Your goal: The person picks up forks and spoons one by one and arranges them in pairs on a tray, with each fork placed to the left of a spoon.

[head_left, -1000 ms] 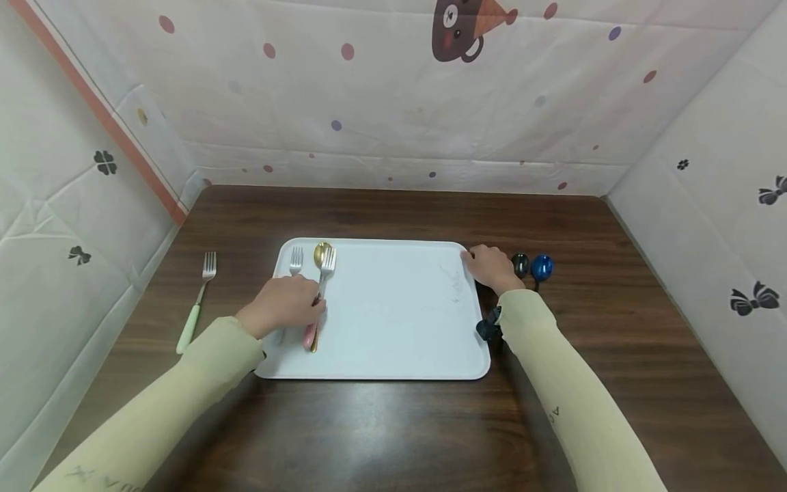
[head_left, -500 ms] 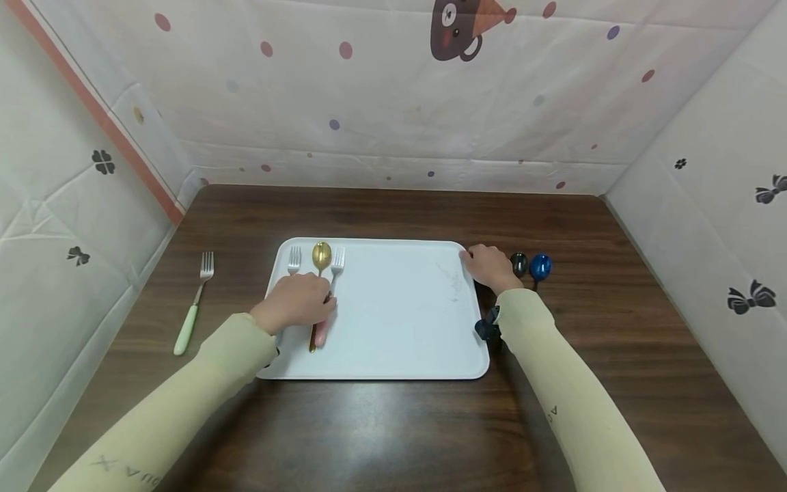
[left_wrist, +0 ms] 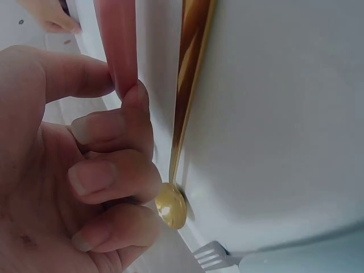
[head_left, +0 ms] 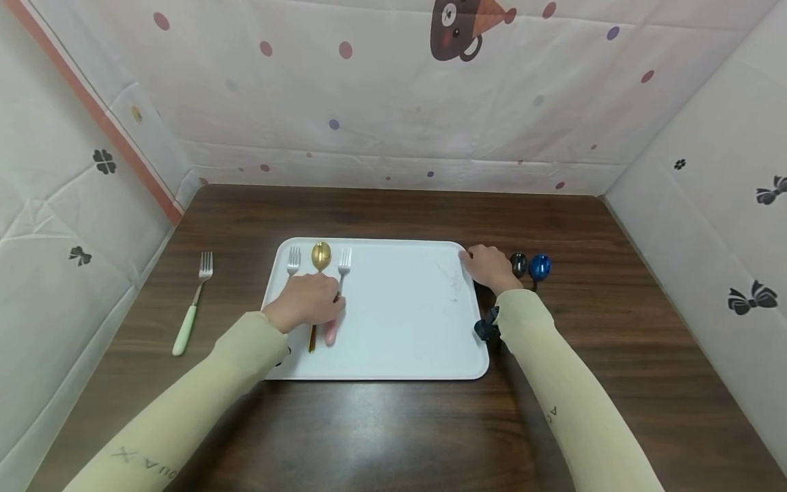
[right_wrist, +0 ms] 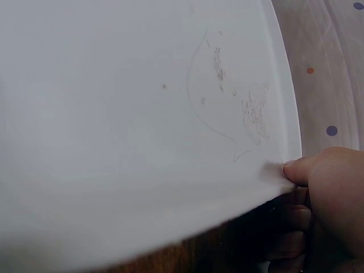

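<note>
Left hand is pinching pink fork by its handle, lying near tray's left edge beside gold spoon. Right hand is gripping tray's far right corner, thumb on rim.

Over on the left of the dark wooden table there's a green-handled fork lying on its own, well apart from everything else. On the right sit a black spoon and a blue spoon just beside each other. Backdrop is a dotted sheet with a cartoon bear (partly cut off up top), plus bow-print side panels.
</note>
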`<state>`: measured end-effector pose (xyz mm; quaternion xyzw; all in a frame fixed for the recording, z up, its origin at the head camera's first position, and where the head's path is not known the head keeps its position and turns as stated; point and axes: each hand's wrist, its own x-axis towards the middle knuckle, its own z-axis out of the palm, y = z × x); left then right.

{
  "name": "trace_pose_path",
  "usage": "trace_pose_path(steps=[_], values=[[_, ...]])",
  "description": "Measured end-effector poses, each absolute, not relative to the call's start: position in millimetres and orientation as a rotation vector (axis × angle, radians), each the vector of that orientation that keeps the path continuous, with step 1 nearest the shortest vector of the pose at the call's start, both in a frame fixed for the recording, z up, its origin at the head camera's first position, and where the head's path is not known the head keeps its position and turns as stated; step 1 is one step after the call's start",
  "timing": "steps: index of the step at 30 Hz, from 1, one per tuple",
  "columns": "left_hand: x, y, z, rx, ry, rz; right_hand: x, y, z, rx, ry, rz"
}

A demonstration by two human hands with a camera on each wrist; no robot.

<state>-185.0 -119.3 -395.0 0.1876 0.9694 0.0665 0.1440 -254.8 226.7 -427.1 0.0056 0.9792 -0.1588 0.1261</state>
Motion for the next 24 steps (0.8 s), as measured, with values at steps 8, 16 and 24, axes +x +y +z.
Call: trace_pose_path(steps=[8,16,24], values=[[-184.2,-110.6,-396.2,0.516,2.762,0.199,-255.2,226.6,-428.3,0.020,2.850,-0.460],[-182.6,-105.4,-395.1,0.512,2.737,0.192,-255.2,226.5,-427.6,0.021,2.847,-0.463],[-183.5,-107.3,-393.2,0.483,2.751,0.212,-253.5,225.6,-426.4,0.026,2.853,-0.473]])
